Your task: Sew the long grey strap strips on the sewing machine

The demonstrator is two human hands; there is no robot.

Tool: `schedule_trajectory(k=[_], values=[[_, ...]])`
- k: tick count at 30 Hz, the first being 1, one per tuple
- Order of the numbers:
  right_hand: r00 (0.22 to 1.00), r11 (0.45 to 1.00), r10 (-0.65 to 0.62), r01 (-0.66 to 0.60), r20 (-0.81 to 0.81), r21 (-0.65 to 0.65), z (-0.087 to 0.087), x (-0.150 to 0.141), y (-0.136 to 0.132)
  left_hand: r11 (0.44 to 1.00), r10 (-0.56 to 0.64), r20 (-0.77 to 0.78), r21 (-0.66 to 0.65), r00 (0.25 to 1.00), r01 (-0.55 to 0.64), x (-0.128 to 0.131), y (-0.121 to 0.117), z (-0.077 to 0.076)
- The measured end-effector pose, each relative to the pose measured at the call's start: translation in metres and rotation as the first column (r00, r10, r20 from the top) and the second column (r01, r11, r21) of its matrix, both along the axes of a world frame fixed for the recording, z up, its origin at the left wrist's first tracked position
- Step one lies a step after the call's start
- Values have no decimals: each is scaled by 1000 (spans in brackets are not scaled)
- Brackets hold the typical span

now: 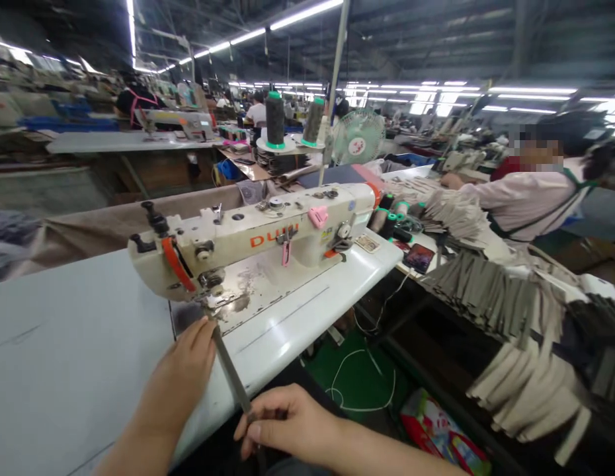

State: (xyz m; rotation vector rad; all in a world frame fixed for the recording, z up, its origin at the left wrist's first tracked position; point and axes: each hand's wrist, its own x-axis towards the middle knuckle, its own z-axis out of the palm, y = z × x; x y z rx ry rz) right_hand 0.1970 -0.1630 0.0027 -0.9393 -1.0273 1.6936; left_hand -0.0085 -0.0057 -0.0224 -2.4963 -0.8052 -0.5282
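A narrow grey-brown fabric strip (231,367) runs from under the head of a white sewing machine (252,244) down over the table's front edge. My left hand (184,363) lies beside the needle area, its fingers pressed together on the strip's upper end. The thumb of that hand is hidden. Lower down, past the edge, my right hand (292,423) pinches the same strip between thumb and fingers. The strip is stretched fairly straight between both hands. The presser foot (208,301) sits just beyond my left fingertips; the needle itself is too small to make out.
To the right, bundles of beige and grey strips (530,390) hang off a side table. Thread spools (387,215) and a phone (418,258) lie near the machine's right end. A fan (358,137) stands behind. A co-worker (535,192) sits at right.
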Motion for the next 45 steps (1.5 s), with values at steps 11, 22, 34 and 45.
schedule_trajectory(k=[11,22,34,45], values=[[994,995,34,-43,-103,-88,-4,3,-7,1000,12,20,-3,1000,-12,0,1,-3],[991,993,66,-77,-115,-90,-12,3,-9,997,18,30,-77,999,-16,0,-1,-2],[997,998,45,-42,63,-50,-3,8,-6,977,103,113,-198,988,-79,10,-5,8],[973,994,95,-105,213,37,-8,12,1,933,212,197,-333,957,-138,16,3,12]])
